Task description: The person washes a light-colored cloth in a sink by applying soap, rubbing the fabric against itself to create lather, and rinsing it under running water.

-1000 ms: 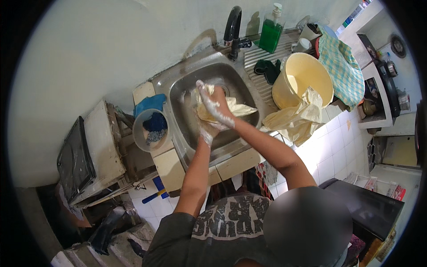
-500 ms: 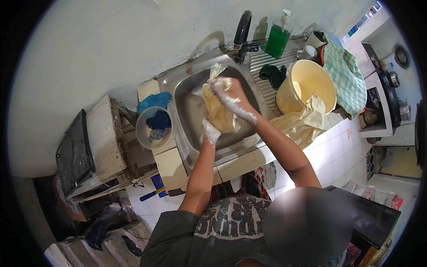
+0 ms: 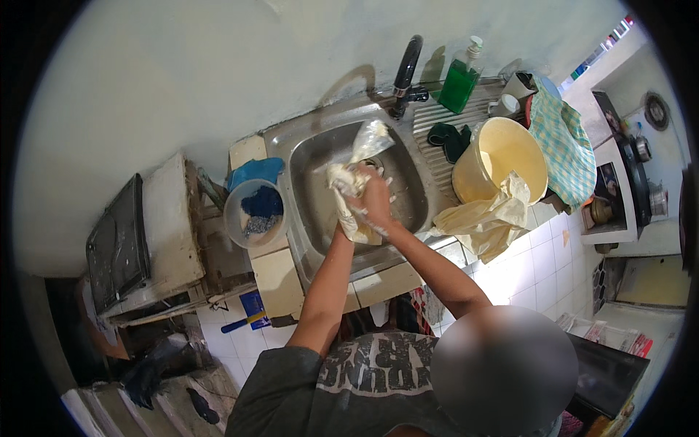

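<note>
Gripping pale sheet (image 3: pixel 352 224), right hand (image 3: pixel 375 198) clear of side rims (image 3: pixel 438 191) in sink (image 3: pixel 309 197).

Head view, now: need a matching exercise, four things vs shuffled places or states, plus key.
Things
1. Clear pump bottle
2. Round pale-yellow plastic bucket
3. Round translucent plastic tub
4. Crumpled pale-yellow sheet

Places or states
A. Holds a dark blue wad and a grey wad
B. Gripped by the right hand, over the grey steel sink
C. Contains green liquid
D. Has another yellowish sheet at its near side

Pairs: 1-C; 2-D; 3-A; 4-B
</note>
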`<state>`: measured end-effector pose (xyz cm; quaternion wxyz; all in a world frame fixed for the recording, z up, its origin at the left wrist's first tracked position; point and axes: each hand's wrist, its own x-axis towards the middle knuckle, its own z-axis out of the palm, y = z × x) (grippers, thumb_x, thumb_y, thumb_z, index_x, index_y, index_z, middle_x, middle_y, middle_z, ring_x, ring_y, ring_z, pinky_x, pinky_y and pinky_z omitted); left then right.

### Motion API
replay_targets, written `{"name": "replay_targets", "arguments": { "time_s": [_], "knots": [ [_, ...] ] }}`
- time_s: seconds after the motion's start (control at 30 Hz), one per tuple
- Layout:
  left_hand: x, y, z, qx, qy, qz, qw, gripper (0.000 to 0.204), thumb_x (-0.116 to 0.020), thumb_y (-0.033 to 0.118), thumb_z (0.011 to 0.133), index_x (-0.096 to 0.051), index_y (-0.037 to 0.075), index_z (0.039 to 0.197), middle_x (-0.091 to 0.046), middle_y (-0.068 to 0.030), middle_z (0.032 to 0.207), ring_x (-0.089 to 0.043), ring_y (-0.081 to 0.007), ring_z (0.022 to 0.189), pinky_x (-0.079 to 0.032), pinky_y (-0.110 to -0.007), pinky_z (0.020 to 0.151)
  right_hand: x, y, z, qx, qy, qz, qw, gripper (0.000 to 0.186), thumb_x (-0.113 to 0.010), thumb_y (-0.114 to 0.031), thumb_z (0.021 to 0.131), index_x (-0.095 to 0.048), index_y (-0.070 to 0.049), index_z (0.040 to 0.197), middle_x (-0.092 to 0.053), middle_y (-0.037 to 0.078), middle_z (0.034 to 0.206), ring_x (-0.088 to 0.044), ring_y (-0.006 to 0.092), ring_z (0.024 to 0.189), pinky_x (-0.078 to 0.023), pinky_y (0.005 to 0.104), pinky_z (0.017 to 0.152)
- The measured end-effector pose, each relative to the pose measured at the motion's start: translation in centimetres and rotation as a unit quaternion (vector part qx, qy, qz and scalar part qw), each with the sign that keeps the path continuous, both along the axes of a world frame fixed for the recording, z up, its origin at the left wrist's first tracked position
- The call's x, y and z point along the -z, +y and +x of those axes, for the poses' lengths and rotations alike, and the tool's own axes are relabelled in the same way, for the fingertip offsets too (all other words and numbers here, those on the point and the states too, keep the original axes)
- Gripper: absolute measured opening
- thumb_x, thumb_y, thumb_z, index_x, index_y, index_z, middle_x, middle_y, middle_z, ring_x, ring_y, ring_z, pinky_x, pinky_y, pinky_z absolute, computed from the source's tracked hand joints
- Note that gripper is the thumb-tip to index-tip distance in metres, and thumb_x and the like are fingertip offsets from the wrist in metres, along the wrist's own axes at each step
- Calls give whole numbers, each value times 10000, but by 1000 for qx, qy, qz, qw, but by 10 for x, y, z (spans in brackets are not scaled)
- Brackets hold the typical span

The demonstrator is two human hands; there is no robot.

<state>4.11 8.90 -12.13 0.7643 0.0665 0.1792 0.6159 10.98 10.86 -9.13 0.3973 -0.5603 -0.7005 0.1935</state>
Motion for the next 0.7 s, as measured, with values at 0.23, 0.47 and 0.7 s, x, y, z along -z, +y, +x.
{"name": "replay_targets", "arguments": {
  "time_s": [0.23,0.47,0.7],
  "knots": [
    [23,5,-27,13,108,-25,994,548,-446,455,873,-374,85,1272,-478,-86,1193,-489,-217,1072,-404,-349,927,6,-7,-14,-67,-48,-53,995,490,-651,-21,610,-549,-65,1087,-553,221,1045,-562,366,881,-444,405,751],
    [68,15,-38,-1,37,16,999,435,-389,388,913,-427,86,1224,-513,-52,1126,-507,-180,1017,-413,-323,907,44,3,-16,-8,45,-45,998,439,-618,1,614,-531,-4,1044,-612,210,772,-614,333,727,-464,394,638],
    [-14,21,7,31,140,-132,981,444,-369,350,927,-373,92,1288,-470,-50,1208,-473,-198,1075,-349,-313,949,42,25,19,52,29,-88,994,506,-601,-21,650,-484,-9,1141,-598,221,875,-584,348,837,-450,400,676]
  ]
}}
